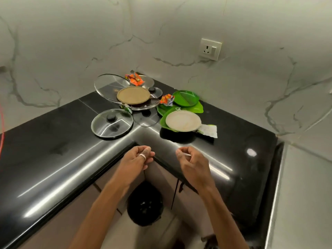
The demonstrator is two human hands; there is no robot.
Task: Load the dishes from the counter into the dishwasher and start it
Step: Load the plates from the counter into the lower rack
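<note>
Dirty dishes lie in the corner of the black counter [53, 141]. A glass lid with a black knob [112, 123] lies nearest on the left. Behind it a brown plate [133, 95] rests on a large glass lid [106, 85] and other glass lids. On the right, a white plate [183, 120] sits on green plates [186, 98]. My left hand [138, 158], wearing a ring, hovers over the counter's inner corner with its fingers loosely curled and holds nothing. My right hand [192, 162] hovers beside it and pinches a thin white piece.
Orange snack wrappers [134, 79] lie among the lids, another wrapper [167, 99] by the green plates, and a paper slip [208, 130] by the white plate. A black bin [145, 203] stands on the floor below my hands. A wall socket [210, 49] is at the back right.
</note>
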